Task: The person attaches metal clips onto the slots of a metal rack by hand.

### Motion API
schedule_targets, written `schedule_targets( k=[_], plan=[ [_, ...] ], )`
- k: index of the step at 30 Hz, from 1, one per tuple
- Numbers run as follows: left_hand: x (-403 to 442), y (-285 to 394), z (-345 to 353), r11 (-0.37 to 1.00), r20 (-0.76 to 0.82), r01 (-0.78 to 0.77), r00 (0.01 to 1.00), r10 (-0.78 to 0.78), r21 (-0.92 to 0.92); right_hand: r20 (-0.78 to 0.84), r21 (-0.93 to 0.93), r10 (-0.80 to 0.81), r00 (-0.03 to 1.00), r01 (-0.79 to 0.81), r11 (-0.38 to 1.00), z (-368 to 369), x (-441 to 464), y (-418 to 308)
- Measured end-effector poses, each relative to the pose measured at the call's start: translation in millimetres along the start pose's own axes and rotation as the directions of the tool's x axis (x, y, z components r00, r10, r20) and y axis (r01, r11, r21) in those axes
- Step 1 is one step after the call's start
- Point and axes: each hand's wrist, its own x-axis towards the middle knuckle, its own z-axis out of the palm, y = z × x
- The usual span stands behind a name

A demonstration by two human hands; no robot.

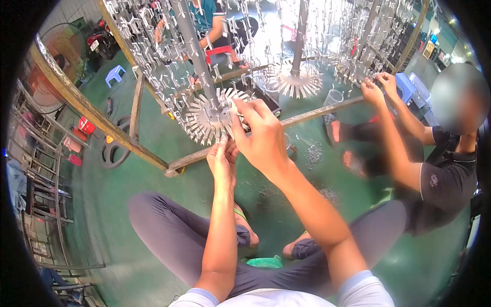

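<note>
A round grey metal disc with slots or prongs around its rim (197, 120) sits at the foot of a grey upright post (190, 46). Strands of small bent metal pieces (158, 71) hang around that post. My left hand (223, 161) is at the disc's lower edge, fingers closed in a pinch. Just above and to the right, my right hand (261, 133) has thumb and index finger pressed together near the disc's rim. Whatever either pinch holds is too small to make out.
A second pronged disc (296, 84) stands behind. Wooden beams (322, 111) frame the hanging strands. On the right, a person in a dark shirt (445, 174) works at another disc; another person sits behind. Loose metal pieces (313, 152) lie on the green floor. A blue stool (115, 75) stands left.
</note>
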Motion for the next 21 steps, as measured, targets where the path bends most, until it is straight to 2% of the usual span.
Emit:
schedule_targets(
  k=[3,6,9,13,16,21],
  plan=[
    [-1.9,3.8,2.0,1.0,0.01,0.004,1.0,-0.004,0.015,-0.016,0.043,0.001,1.0,0.0,0.999,4.3,-0.4,0.4],
    [-3.6,0.2,1.8,1.0,0.001,-0.004,1.0,0.004,-0.024,0.0,0.171,0.09,0.996,-0.088,0.981,5.7,0.8,-0.7],
    [-1.5,1.4,5.8,0.999,0.049,-0.023,0.998,0.025,-0.042,-0.091,0.305,0.199,0.976,-0.163,0.938,5.9,10.0,-5.2],
    [-3.4,5.6,14.5,0.999,0.03,0.001,1.0,0.0,-0.046,-0.098,0.146,0.1,0.99,-0.085,0.986,1.2,31.5,-1.7],
    [-2.9,3.3,8.5,0.999,0.024,0.001,1.0,0.0,-0.054,-0.125,0.187,0.077,0.989,-0.053,0.981,5.6,36.4,-1.5],
    [0.1,-2.2,0.6,0.997,0.045,-0.025,0.999,0.028,-0.08,-0.046,0.24,0.104,0.994,-0.09,0.966,1.9,39.5,-0.5]
  ],
)
